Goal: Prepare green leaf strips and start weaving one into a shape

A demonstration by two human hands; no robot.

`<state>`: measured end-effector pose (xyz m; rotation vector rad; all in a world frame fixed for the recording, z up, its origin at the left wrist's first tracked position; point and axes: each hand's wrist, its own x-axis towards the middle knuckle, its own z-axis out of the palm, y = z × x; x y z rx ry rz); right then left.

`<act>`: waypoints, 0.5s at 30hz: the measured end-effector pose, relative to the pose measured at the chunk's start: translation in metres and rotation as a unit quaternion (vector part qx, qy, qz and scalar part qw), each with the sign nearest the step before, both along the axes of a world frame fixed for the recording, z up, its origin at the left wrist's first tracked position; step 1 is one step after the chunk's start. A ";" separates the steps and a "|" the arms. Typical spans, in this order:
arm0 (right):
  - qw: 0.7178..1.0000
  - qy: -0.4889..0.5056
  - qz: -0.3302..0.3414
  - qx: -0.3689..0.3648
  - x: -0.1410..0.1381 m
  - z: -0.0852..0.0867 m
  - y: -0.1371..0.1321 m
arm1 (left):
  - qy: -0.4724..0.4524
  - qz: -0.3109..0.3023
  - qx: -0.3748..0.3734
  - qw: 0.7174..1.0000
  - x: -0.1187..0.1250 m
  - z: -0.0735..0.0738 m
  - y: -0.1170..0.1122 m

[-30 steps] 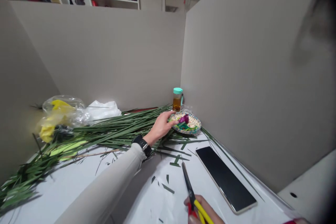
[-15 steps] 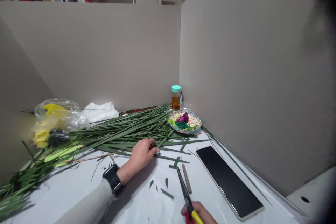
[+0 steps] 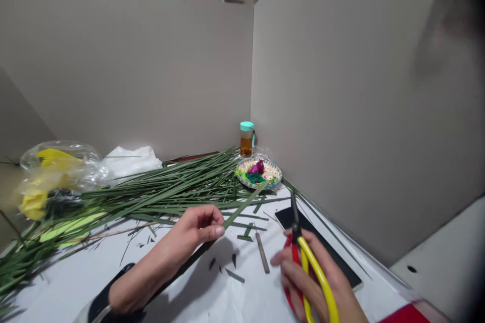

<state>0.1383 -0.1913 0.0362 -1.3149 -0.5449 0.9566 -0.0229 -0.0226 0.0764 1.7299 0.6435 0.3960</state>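
A long green leaf strip (image 3: 245, 205) is pinched between the thumb and fingers of my left hand (image 3: 197, 227). One end of it points up toward the woven basket, and the other runs down under my wrist. My right hand (image 3: 310, 272) holds scissors (image 3: 320, 275) with red and yellow handles, their dark blades pointing up and away from me. Behind my left hand lies a big pile of long green leaves (image 3: 178, 181). Small cut leaf pieces (image 3: 235, 276) are scattered on the white table surface between my hands, beside a thin grey-brown stick-like tool (image 3: 262, 253).
A phone (image 3: 341, 262) lies partly behind my right hand. Farther back are a small woven basket (image 3: 279, 177) with purple and green items and a jar (image 3: 246, 145) of amber liquid. Plastic bags (image 3: 68, 166) sit at the left. Grey partitions (image 3: 151, 70) enclose the table.
My left hand has lifted a leaf strip off the pile and drawn it nearer. My right hand has come up into view with the scissors, now over the phone. The view has shifted slightly.
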 end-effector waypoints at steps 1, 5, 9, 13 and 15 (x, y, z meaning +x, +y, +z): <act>0.999 -0.016 -0.012 0.030 0.000 0.008 0.006 | -0.003 -0.003 -0.017 1.000 -0.004 0.005 -0.008; 0.993 -0.021 -0.011 0.114 -0.010 0.025 0.023 | -0.002 -0.011 -0.045 0.999 -0.013 0.010 -0.033; 0.991 -0.020 0.000 0.133 -0.024 0.032 0.024 | 0.022 -0.005 -0.014 1.000 -0.019 0.004 -0.042; 0.990 -0.039 -0.009 0.134 -0.027 0.031 0.022 | 0.041 -0.002 0.015 0.999 -0.027 0.005 -0.044; 0.991 -0.040 -0.016 0.130 -0.026 0.029 0.022 | 0.040 -0.021 0.019 0.999 -0.029 0.008 -0.044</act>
